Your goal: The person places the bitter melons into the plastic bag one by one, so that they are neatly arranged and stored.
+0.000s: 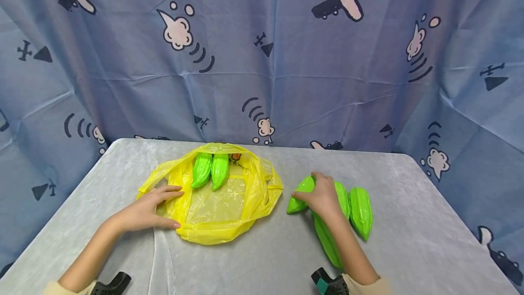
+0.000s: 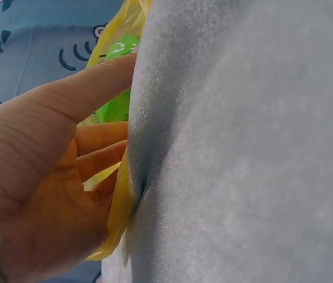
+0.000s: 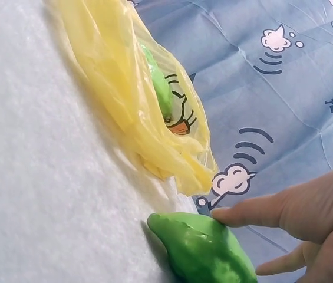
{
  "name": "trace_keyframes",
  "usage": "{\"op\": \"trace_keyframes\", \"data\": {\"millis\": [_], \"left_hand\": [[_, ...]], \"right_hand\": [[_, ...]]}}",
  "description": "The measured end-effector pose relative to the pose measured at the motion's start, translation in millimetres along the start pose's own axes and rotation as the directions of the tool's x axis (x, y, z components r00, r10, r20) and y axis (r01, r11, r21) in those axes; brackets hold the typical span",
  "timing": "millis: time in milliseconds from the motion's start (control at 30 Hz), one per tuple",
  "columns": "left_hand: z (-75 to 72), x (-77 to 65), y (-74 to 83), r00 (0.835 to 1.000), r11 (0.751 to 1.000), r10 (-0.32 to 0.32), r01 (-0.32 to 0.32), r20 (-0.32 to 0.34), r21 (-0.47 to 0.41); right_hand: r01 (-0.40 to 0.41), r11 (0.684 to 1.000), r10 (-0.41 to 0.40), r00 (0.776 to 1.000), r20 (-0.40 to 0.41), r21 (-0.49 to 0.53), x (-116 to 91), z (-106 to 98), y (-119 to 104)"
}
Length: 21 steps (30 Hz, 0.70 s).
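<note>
Blue cartoon-print curtain (image 1: 229,63) behind a light grey tabletop (image 1: 262,265)

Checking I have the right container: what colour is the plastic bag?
The plastic bag is translucent yellow; the head view shows it best.

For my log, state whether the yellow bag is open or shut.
Open: the yellow bag gapes, showing two green ridged objects inside.

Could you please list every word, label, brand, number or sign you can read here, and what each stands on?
There are none: no lettering or numbers can be read in any view.
Blue curtain: drawings only, such as planes and clouds.
Yellow bag: a partly hidden print, with no legible lettering.
Green pod-shaped items: no writing visible.
</note>
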<state>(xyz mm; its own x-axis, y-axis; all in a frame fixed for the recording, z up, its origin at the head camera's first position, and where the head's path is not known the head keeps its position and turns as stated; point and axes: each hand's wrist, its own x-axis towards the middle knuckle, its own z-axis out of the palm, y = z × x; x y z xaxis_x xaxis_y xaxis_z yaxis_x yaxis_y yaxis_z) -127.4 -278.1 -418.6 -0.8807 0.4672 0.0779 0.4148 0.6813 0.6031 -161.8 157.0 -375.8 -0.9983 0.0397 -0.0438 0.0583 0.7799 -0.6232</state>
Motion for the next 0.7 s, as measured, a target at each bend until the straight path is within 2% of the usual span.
{"op": "trace_keyframes", "data": {"millis": [233,367,600,700], "left_hand": [[-0.2,0.1,0.1,1.0,1.0,-0.003,0.003,0.001,0.001],[-0.2,0.0,0.5,1.0,1.0,-0.002,0.002,-0.001,0.0],[-0.2,0.2,0.8,1.0,1.0,0.0,0.0,-0.002,-0.003],[-0.2,0.0,0.8,1.0,1.0,-0.002,0.002,-0.001,-0.004]], "right_hand": [[-0.013,0.998,0.01,0.998,0.059,0.056,1.7,-0.2,3.0],[-0.055,0.989,0.042,0.994,0.102,0.137,2.5,0.5,4.8],[-0.14,0.927,0.073,0.978,0.197,0.349,5.1,1.4,8.3],[-0.181,0.908,0.098,0.968,0.229,0.378,5.8,-0.5,8.5]]}}
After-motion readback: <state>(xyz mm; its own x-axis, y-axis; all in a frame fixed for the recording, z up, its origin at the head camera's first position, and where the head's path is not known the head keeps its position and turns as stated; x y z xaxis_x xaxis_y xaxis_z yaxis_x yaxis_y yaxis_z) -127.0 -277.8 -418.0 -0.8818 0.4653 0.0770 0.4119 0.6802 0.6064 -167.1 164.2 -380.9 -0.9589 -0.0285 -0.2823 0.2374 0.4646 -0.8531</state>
